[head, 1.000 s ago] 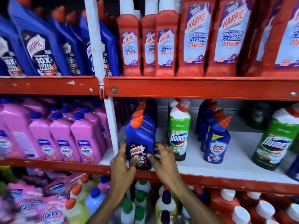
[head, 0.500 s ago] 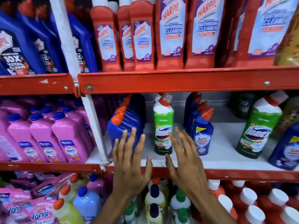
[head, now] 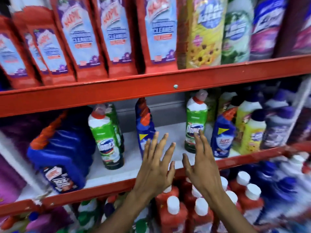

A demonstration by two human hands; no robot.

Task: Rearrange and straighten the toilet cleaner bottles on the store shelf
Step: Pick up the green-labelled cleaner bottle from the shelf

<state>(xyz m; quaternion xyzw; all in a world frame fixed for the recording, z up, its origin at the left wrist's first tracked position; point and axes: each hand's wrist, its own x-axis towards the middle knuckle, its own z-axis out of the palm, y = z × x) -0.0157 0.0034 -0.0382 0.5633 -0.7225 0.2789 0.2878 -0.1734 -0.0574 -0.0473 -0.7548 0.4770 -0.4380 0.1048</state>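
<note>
Hovering spread and empty before the middle shelf [head: 117, 185], the left hand [head: 155, 167] and right hand [head: 201, 167] seem poised to gather the scattered cleaner bottles, the nearest being the green bottle [head: 195, 125] just beyond the right fingertips [head: 200, 132].
</note>
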